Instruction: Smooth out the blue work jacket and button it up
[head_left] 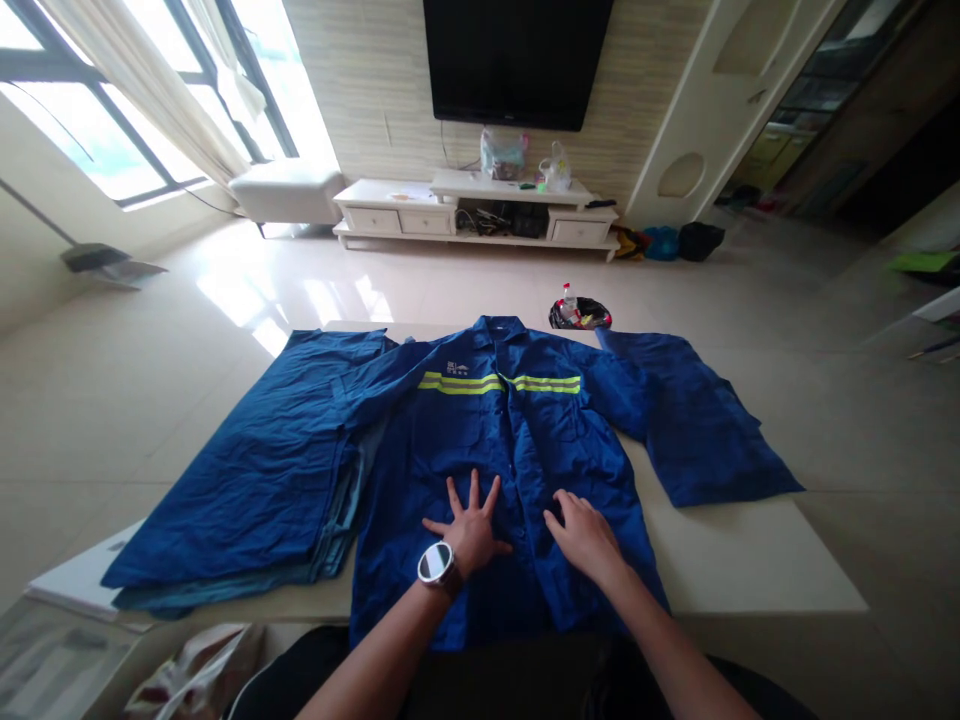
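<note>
A blue work jacket (450, 440) with yellow-and-grey reflective stripes lies spread on the table, front side up, collar at the far end. My left hand (471, 530), a watch on its wrist, rests on the jacket's left front panel with fingers spread wide. On the other panel, just right of the front opening, is my right hand (583, 532); its fingers are slightly bent and loosely apart, and nothing shows in them. The jacket's left sleeve reaches onto a stack of folded blue garments (247, 470). Its right sleeve meets another folded blue garment (712, 430).
The pale table (765, 565) shows its surface at the right and front. Beyond its far edge stands a bin (600, 318) with a bottle in it. A low white TV cabinet (420, 222) and a bench (289, 192) line the wall. A cloth bag (199, 665) sits at lower left.
</note>
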